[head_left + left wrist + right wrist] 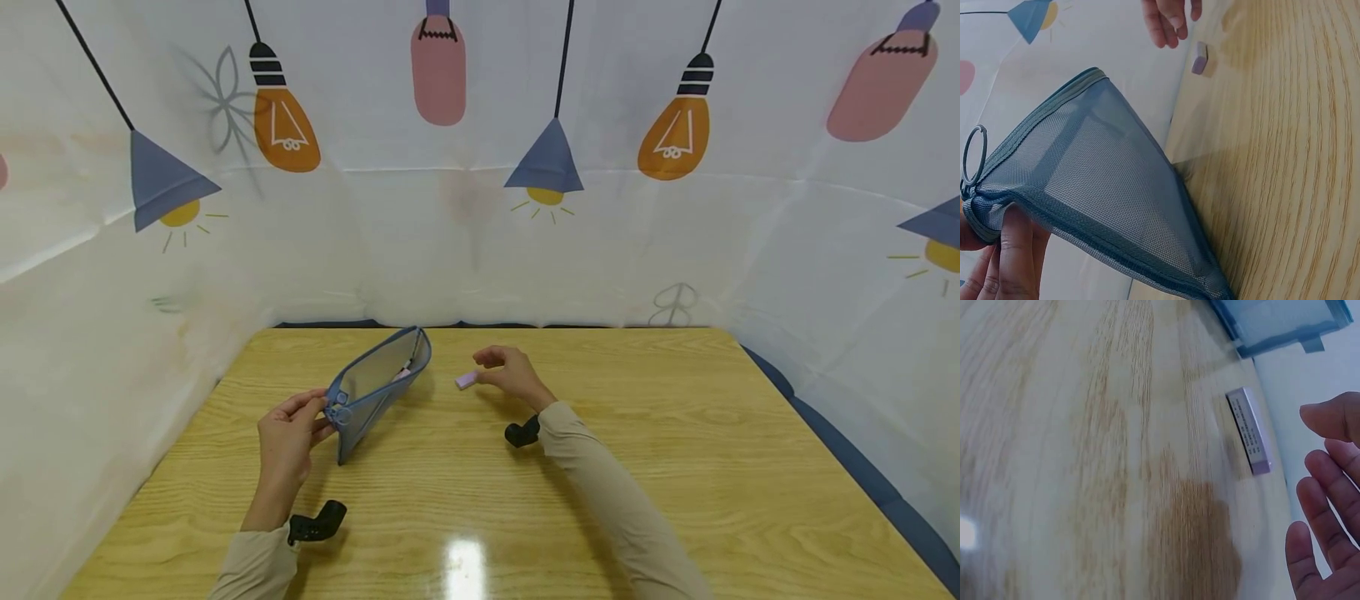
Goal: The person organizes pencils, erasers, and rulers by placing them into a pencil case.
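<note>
My left hand (287, 437) pinches the near corner of a blue mesh zip pouch (366, 417), beside its zipper ring. The pouch stands tilted with its top gaping. Inside it, in the head view, lie a small pinkish piece (402, 374) and a dark thin item. To its right, a lilac eraser (466, 381) with a printed side (1249, 428) rests on the table. Over the eraser hovers my right hand (513, 375), fingers loosely bent and apart. In the right wrist view a gap shows between these fingers (1322, 494) and the eraser.
The wood-grain table (637, 500) runs back to a white curtain (465, 250) printed with lamps and bulbs, which also hangs along both sides. A black wrist-worn device (318, 522) sits at the left cuff, another (522, 432) at the right.
</note>
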Demonstrator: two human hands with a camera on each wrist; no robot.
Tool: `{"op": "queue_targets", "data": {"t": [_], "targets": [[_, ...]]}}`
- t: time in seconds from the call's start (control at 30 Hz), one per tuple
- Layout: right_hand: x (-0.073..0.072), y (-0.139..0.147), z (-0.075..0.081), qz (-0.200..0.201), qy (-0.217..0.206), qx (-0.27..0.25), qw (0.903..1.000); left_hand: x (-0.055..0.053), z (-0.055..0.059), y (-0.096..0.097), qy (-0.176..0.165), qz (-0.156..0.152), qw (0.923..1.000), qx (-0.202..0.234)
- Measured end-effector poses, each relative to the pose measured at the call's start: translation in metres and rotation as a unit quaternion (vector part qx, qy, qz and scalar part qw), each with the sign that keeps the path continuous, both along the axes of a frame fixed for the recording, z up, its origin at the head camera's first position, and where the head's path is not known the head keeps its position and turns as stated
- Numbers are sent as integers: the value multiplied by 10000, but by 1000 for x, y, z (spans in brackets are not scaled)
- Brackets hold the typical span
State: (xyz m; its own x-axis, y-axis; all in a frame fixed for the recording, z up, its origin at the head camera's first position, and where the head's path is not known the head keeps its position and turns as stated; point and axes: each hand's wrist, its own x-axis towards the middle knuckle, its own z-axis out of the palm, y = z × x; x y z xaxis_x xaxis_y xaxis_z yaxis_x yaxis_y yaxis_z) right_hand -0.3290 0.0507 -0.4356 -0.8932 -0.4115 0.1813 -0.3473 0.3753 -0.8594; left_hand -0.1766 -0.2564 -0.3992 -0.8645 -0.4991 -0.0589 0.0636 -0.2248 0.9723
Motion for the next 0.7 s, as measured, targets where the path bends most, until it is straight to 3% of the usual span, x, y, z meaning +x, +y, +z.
{"op": "queue_targets", "data": {"t": [0.23,0.7], "targets": [[-6,-1,-6,-83,-176,190,9996,0,0,-3,18,8,10000,-46],[-13,-4,-10,136,12,525,9985,-1,-2,-3,181,-24,9996,219]]}}
